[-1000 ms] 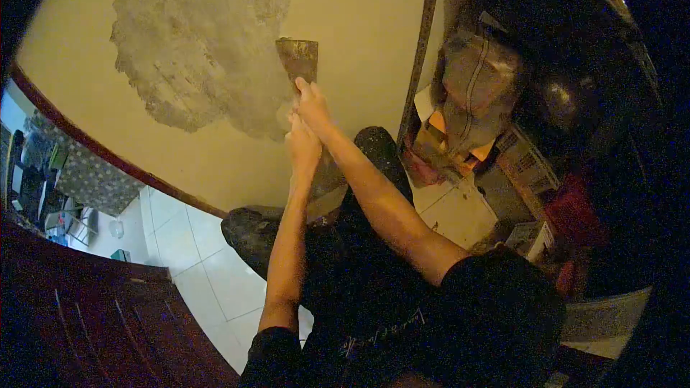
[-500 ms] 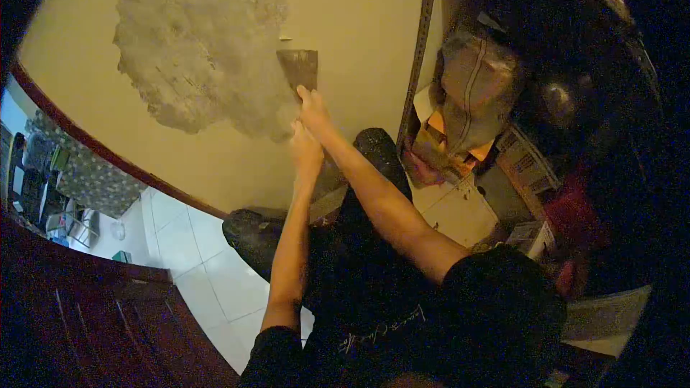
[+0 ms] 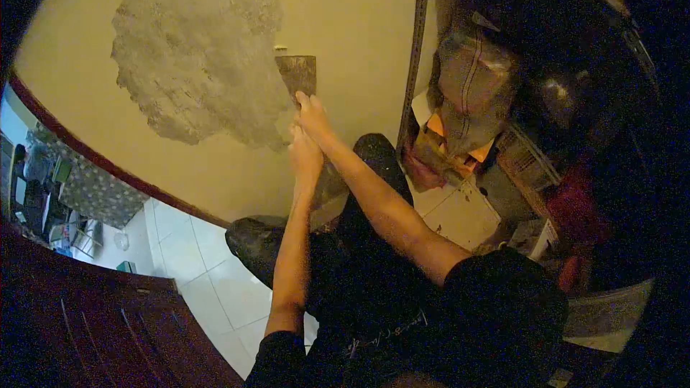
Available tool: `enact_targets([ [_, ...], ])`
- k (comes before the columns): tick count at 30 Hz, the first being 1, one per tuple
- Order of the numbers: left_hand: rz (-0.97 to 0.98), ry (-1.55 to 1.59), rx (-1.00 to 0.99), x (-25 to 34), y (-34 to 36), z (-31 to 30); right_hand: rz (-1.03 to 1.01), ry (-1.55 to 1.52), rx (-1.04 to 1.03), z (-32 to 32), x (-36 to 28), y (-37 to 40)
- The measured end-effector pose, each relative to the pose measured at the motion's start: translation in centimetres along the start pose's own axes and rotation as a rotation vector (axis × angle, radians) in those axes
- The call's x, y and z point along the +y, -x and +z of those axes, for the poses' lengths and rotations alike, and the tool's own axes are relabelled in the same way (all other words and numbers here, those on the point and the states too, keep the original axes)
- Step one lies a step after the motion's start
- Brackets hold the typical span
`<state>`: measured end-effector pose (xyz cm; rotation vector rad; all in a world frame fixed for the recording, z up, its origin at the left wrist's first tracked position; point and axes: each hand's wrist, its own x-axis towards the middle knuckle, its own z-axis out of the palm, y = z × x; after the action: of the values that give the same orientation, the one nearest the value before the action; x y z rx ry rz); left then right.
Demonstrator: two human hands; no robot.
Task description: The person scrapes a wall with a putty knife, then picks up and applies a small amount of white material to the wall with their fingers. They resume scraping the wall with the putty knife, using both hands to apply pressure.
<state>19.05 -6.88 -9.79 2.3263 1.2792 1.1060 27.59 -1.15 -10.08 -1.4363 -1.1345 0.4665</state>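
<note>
A wide scraper [image 3: 298, 74] lies with its blade against the yellow wall [image 3: 345, 21], at the right edge of a large rough grey patch [image 3: 201, 50]. My right hand [image 3: 313, 116] is closed around the scraper near the base of its blade, fingers pressed together. Just below it, my left hand [image 3: 305, 149] is closed around the lower handle, which is mostly hidden by the two hands. The hands touch each other.
Wrapped bags [image 3: 478, 86] and a crate [image 3: 528, 158] stand at the right, beyond a perforated metal upright [image 3: 417, 43]. My bent knees are below the hands. White floor tiles [image 3: 183, 251] and a dark red wooden panel [image 3: 108, 323] show at lower left.
The view has shifted slightly. Both hands and the scraper appear a little lower in view, with the scraper still held at the patch's right edge.
</note>
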Motion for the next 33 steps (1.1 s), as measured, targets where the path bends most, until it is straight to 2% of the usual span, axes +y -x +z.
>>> enact_targets([
  [2, 0.010, 0.115, 0.065, 2.3, -1.4, -2.4, -0.310, 0.319, 0.237, -0.1, -2.0, -0.9],
  [4, 0.068, 0.094, 0.087, 3.0, -4.0, -3.8, -0.344, 0.189, 0.273, -1.0, -4.9, -3.2],
  [6, 0.102, 0.073, 0.088, 4.5, -5.0, -5.2, -0.082, 0.235, 0.187, -3.5, -10.8, -3.2],
  [7, -0.006, 0.113, -0.007, 6.0, -5.4, -6.6, -0.069, 0.240, 0.177, -3.5, -10.4, -3.0],
  [8, -0.111, 0.154, -0.099, 6.7, -5.3, -7.3, -0.014, -0.022, 0.105, -3.7, -9.9, -2.7],
  [9, -0.114, 0.153, -0.100, 5.3, -4.3, -5.7, 0.034, -0.288, 0.039, -3.8, -9.8, -2.5],
  [11, -0.004, 0.077, 0.093, 1.2, -3.6, -1.0, -0.278, 0.345, 0.175, -2.6, -5.3, -1.4],
  [13, 0.220, 0.033, 0.208, 0.5, -1.0, 0.1, -0.244, 0.315, 0.083, -1.7, -2.9, -0.2],
  [14, 0.234, 0.035, 0.218, 1.2, -0.5, -0.4, -0.258, 0.314, 0.094, -1.7, -2.9, -0.5],
  [16, -0.027, 0.118, 0.072, 2.0, 0.3, -1.2, 0.275, -0.258, -0.059, -1.5, -2.9, -0.5],
  [17, -0.030, 0.120, 0.068, 2.1, -0.1, -1.4, 0.280, -0.256, -0.060, -1.5, -3.1, -0.5],
  [19, -0.028, 0.148, 0.032, 2.2, -1.2, -1.6, 0.104, -0.193, -0.023, -1.5, -3.3, -0.9],
  [21, -0.038, 0.166, 0.032, 2.2, -1.1, -1.6, 0.106, -0.187, -0.006, -0.1, -1.1, -2.0],
  [26, -0.061, 0.262, 0.024, 2.9, -0.2, -2.1, 0.127, -0.174, 0.011, -0.7, -1.8, -0.5],
  [28, -0.049, 0.176, 0.050, 2.6, -0.2, -1.7, -0.102, -0.189, 0.262, -0.5, -1.6, -0.6],
  [29, -0.046, 0.176, 0.053, 2.5, -0.5, -1.7, -0.105, -0.190, 0.263, -0.5, -1.3, -1.1],
  [31, -0.075, 0.210, 0.054, 2.3, -0.7, -1.5, 0.093, -0.165, -0.011, -0.7, -1.4, -1.7],
  [32, -0.077, 0.208, 0.053, 2.1, -0.8, -1.4, 0.096, -0.166, -0.013, -1.0, -1.7, -1.2],
  [33, -0.026, 0.187, 0.066, 1.9, -0.9, -1.3, -0.058, 0.037, 0.038, -1.4, -2.0, -0.8],
])
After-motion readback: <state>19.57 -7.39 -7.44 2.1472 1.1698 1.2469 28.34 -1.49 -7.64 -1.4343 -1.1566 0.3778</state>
